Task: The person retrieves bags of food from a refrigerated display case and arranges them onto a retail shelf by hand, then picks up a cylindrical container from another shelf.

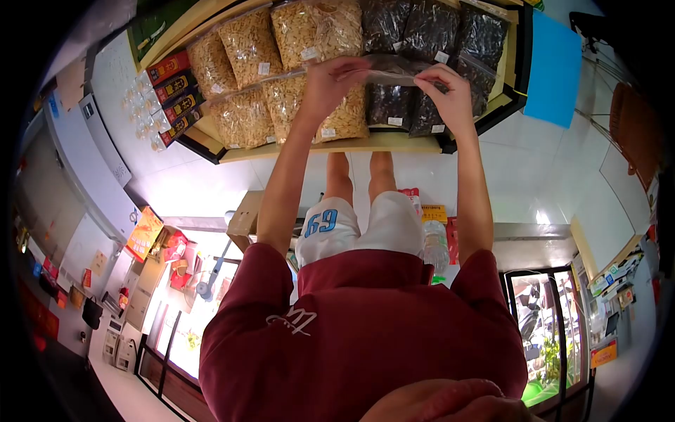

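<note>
My left hand (336,84) pinches one end of the clear top of a plastic bag, fingers pressed together. My right hand (444,90) grips the other end between thumb and fingers. The clear bag top (392,76) is stretched between them, above a front-row bag of dark contents (389,107). These lie in a wooden display bin (281,150). Left of my left hand are several bags of pale tan pieces (246,43). More dark-filled bags (430,29) lie behind and to the right. What the contents are, I cannot make out.
Red and dark packets (179,96) and small clear-wrapped items (144,112) lie left of the bin. A blue panel (554,69) is at its right. A cardboard box (246,218) and a large clear bottle (436,246) stand near my legs.
</note>
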Demonstrator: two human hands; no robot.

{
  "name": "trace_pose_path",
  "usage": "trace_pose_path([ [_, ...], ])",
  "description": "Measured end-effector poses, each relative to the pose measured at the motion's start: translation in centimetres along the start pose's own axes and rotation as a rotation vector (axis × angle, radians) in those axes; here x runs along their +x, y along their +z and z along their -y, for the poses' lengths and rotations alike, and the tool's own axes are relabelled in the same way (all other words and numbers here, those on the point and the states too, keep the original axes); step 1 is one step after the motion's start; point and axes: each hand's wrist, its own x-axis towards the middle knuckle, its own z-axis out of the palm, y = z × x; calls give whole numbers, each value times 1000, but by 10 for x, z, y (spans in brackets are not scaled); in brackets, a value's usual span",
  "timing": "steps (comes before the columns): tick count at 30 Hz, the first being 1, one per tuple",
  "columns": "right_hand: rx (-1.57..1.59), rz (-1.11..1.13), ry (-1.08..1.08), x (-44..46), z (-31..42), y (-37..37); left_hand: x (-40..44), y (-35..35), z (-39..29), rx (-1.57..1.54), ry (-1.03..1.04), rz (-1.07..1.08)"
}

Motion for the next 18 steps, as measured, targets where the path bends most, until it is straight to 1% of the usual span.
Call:
trace_pose_path([
  [1, -68, 14, -21, -6, 0, 2, -6, -8, 2, 187, -4, 12],
  [2, -34, 1, -10, -10, 0, 4, -10, -13, 5, 373, -6, 24],
  [3, -35, 6, -6, -12, -1, 6, -12, -16, 9, 369, -11, 21],
  [5, -31, -16, -9, -14, -1, 8, -16, -21, 18, 421, 135, -11],
  [7, -82, -6, -28, -14, 3, 9, -21, -22, 18, 408, 107, -17],
  [9, -211, -41, -97, -13, 8, 9, -24, -22, 17, 392, 76, -20],
  [10, -307, -17, -130, -13, 12, 9, -25, -22, 18, 410, 105, -15],
  [11, -309, -10, -125, -14, 15, 10, -27, -22, 18, 428, 133, -13],
  [12, -372, -20, -175, -14, 20, 15, -29, -21, 17, 424, 128, -15],
  [13, -436, -29, -225, -12, 29, 21, -30, -21, 17, 447, 121, -7],
  [14, -501, -32, -278, -10, 59, 33, -32, -21, 16, 471, 112, 1],
  [15, -501, -24, -271, -7, 60, 39, -33, -20, 17, 467, 102, -1],
  [17, -640, -11, -459, -4, 56, 49, -33, -17, 20, 262, 135, -16],
  [18, -676, -4, -484, -2, 59, 57, -33, -18, 20, 260, 126, -20],
])
